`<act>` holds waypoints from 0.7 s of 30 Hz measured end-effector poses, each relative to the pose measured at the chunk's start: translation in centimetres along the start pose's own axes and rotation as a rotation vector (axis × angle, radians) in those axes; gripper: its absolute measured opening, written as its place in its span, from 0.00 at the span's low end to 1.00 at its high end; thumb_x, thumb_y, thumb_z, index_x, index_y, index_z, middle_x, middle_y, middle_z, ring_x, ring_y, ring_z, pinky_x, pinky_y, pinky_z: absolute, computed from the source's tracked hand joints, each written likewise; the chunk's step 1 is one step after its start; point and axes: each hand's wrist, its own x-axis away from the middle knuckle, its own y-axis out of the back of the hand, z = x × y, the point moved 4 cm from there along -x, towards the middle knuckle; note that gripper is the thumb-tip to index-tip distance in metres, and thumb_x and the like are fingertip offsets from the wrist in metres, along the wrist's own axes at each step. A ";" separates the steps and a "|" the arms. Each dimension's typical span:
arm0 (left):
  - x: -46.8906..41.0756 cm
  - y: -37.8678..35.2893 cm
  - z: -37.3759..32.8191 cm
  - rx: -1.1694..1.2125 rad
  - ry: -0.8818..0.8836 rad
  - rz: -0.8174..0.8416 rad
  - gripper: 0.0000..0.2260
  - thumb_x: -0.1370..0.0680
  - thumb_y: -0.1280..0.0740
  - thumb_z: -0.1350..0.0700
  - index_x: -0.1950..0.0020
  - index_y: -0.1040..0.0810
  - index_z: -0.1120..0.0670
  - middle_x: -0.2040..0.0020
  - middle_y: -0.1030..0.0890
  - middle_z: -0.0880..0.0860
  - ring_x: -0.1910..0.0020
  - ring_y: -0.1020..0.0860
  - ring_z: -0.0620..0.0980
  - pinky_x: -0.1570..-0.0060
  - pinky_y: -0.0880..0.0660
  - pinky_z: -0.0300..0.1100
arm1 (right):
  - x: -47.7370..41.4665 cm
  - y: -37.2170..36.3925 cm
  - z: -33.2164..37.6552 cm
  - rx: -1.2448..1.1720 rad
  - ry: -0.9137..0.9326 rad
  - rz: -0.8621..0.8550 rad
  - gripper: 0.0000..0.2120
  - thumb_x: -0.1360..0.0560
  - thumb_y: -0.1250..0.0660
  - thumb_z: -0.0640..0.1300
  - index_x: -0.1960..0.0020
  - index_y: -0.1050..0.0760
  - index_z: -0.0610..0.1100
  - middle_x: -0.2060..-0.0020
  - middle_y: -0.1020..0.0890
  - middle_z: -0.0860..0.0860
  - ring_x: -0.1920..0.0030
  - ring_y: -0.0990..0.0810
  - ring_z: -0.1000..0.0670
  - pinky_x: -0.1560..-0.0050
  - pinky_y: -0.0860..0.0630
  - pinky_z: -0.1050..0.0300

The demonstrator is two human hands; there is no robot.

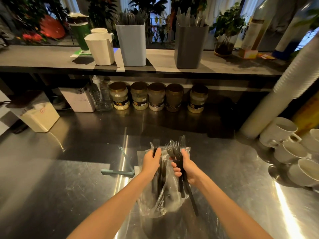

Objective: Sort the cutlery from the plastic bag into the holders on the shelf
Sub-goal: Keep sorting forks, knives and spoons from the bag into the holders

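A clear plastic bag (160, 202) lies on the steel counter with several black plastic utensils in it. My left hand (151, 162) grips black cutlery (155, 147) at the bag's top. My right hand (185, 167) holds a bundle of black forks (175, 150), tines up, handles hanging below the fist. On the shelf stand a light blue holder (132, 45) filled with black forks and a dark grey holder (189, 46) with clear knives. A white holder (101, 49) stands to their left.
Several jars (156, 97) and a pump bottle (101, 95) line the back under the shelf. White cups (293, 149) and a tall sleeve of stacked cups (283, 87) crowd the right. A white box (40, 118) sits left. A green clip strip (120, 172) lies beside the bag.
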 end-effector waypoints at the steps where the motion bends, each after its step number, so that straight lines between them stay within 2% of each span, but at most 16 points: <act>1: 0.1 -0.1 -0.1 0.066 0.016 0.011 0.13 0.19 0.40 0.53 0.62 0.29 0.56 0.70 0.30 0.51 0.72 0.33 0.46 0.71 0.34 0.40 | 0.1 -0.3 0.0 -0.025 0.006 0.015 0.26 0.19 0.54 0.59 0.60 0.32 0.40 0.73 0.33 0.50 0.77 0.37 0.55 0.79 0.38 0.65; 3: 0.5 -0.6 0.0 0.206 0.067 0.071 0.13 0.20 0.39 0.51 0.59 0.27 0.58 0.68 0.27 0.56 0.70 0.29 0.53 0.66 0.25 0.51 | 0.3 -0.6 0.0 -0.008 0.028 0.052 0.22 0.18 0.52 0.54 0.61 0.31 0.40 0.73 0.32 0.49 0.76 0.35 0.54 0.77 0.34 0.63; 5: 0.7 -1.2 0.3 0.295 0.109 0.149 0.14 0.20 0.38 0.49 0.55 0.26 0.60 0.67 0.25 0.60 0.67 0.27 0.59 0.58 0.25 0.64 | 0.3 -0.5 0.0 0.068 0.085 0.063 0.19 0.18 0.48 0.49 0.60 0.28 0.39 0.72 0.29 0.47 0.73 0.30 0.53 0.72 0.29 0.62; 6: 1.0 -1.3 0.2 0.310 0.108 0.162 0.14 0.20 0.38 0.49 0.54 0.27 0.61 0.68 0.25 0.59 0.69 0.27 0.57 0.61 0.24 0.62 | 0.4 -0.5 0.2 0.099 0.116 0.050 0.16 0.18 0.45 0.47 0.57 0.26 0.39 0.71 0.27 0.47 0.72 0.28 0.52 0.69 0.27 0.61; 8: 1.6 -1.6 -0.3 0.322 0.090 0.143 0.11 0.20 0.37 0.52 0.51 0.30 0.60 0.70 0.27 0.56 0.74 0.27 0.51 0.72 0.24 0.47 | 0.3 -0.3 0.3 0.126 0.174 0.009 0.12 0.19 0.42 0.44 0.54 0.25 0.38 0.69 0.23 0.47 0.70 0.23 0.52 0.66 0.25 0.59; 10: 1.8 -1.8 -0.4 0.301 0.087 0.105 0.12 0.22 0.33 0.54 0.46 0.30 0.60 0.72 0.27 0.53 0.76 0.28 0.47 0.75 0.28 0.40 | 0.4 -0.4 0.5 0.145 0.222 -0.015 0.11 0.20 0.40 0.44 0.54 0.24 0.38 0.67 0.20 0.46 0.68 0.20 0.51 0.64 0.23 0.59; 14: 2.1 -1.9 -0.5 0.312 0.128 0.116 0.09 0.26 0.28 0.57 0.55 0.25 0.59 0.73 0.28 0.51 0.76 0.30 0.45 0.74 0.31 0.37 | 0.6 -0.3 0.7 0.143 0.234 -0.081 0.08 0.23 0.36 0.43 0.55 0.21 0.38 0.64 0.17 0.44 0.63 0.16 0.49 0.63 0.21 0.59; 19: 2.2 -2.1 -0.5 0.414 0.426 0.212 0.07 0.27 0.28 0.58 0.56 0.24 0.58 0.73 0.28 0.51 0.79 0.34 0.42 0.81 0.38 0.32 | 0.8 0.3 0.8 0.231 0.268 -0.098 0.07 0.25 0.32 0.42 0.51 0.21 0.39 0.61 0.15 0.45 0.58 0.16 0.47 0.58 0.21 0.56; 21: 2.3 -2.1 -0.5 0.424 0.503 0.241 0.06 0.27 0.28 0.58 0.58 0.23 0.58 0.72 0.28 0.51 0.79 0.36 0.42 0.82 0.40 0.31 | 1.0 0.1 1.0 0.278 0.297 -0.106 0.07 0.25 0.32 0.40 0.50 0.21 0.39 0.60 0.15 0.46 0.58 0.16 0.48 0.60 0.21 0.58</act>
